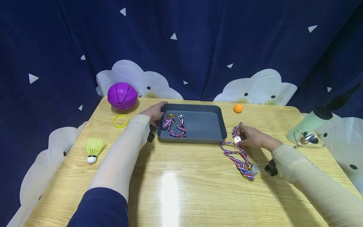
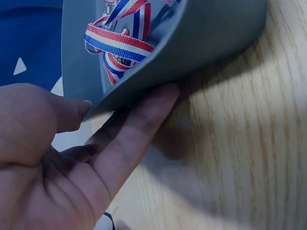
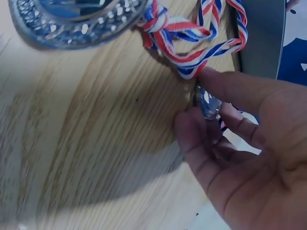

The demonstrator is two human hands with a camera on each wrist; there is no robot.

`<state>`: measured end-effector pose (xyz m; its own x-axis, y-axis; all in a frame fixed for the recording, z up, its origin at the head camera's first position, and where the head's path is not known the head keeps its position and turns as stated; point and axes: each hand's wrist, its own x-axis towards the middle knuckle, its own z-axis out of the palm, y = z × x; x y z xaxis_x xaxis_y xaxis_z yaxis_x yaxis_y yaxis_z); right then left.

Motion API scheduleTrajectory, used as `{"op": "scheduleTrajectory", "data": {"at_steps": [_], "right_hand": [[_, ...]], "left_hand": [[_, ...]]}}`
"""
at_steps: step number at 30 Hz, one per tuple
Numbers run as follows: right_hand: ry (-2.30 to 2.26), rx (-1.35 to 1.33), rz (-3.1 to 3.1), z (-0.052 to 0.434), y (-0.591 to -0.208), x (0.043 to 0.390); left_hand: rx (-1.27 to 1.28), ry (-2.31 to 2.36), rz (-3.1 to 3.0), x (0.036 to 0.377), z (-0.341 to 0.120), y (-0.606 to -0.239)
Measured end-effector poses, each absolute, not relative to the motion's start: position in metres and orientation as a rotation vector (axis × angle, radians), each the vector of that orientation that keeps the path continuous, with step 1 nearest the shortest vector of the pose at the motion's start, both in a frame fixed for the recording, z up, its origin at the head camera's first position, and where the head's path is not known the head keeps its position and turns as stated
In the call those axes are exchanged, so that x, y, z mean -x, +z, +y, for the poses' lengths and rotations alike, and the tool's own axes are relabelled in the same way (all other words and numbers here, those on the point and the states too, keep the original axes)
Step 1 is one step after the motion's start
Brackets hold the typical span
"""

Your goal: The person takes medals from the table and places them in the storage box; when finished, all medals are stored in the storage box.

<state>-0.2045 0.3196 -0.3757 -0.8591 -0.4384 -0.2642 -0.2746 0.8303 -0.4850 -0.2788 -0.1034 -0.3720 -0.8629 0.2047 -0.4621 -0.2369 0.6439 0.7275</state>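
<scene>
- The right hand point(image 1: 250, 136) pinches a medal point(image 1: 237, 139) just right of the tray point(image 1: 207, 126).
- The left hand point(image 1: 154, 112) grips the tray's left rim, thumb and fingers curled round it.

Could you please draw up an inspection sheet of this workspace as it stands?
Surface: wooden table, glare patch near the front.
Job's things: grey tray holding two ribboned medals; more medals lie on the table right of the tray.
Clutter: purple ball, yellow wristband, shuttlecock, orange ball, small trophy, pale green bottle.
Grippers: left hand grips the tray's left rim; right hand pinches a silver medal.
Cables: nothing seen.
Surroundings: dark blue curtain with cloud shapes.
</scene>
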Motion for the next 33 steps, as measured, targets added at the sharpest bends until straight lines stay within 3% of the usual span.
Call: {"op": "scheduleTrajectory", "data": {"at_steps": [11,19,26,33], "right_hand": [[-0.691,0.551,2.621,0.327,-0.359,0.207],[-0.846,0.516,2.681,0.325,-0.295,0.216],[-0.968,0.548,2.736,0.294,-0.255,0.224],[-1.082,0.631,2.576,0.246,-0.257,0.236]], "left_hand": [[0.041,1.132,2.334,0.284,-0.106,-0.373],[0.036,1.138,2.335,0.281,-0.106,-0.373],[0.022,1.135,2.348,0.279,-0.109,-0.37],[0.03,1.086,2.357,0.277,-0.105,-0.369]]}}
